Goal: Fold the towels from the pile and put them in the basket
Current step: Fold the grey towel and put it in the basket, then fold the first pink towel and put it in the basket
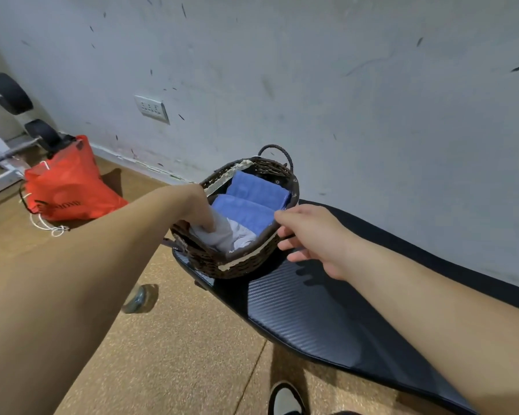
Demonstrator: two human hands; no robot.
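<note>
The basket (237, 262), dark woven wicker with a pale trim band, stands at the left end of a black table (306, 310) set against a marked grey wall (312, 85). Two folded blue towels (252, 202) lie side by side in its far part. A white towel (231, 235) sits in the near part. The left hand (203, 211) reaches down into the basket, fingers pressed onto the white towel; whether its grip is closed on the cloth cannot be told. The right hand (312, 235) is at the basket's right rim, grip loosely open, fingers spread against the outer side, thumb over the rim. An orange bag (69, 187) lies on the floor, well apart to the left.
</note>
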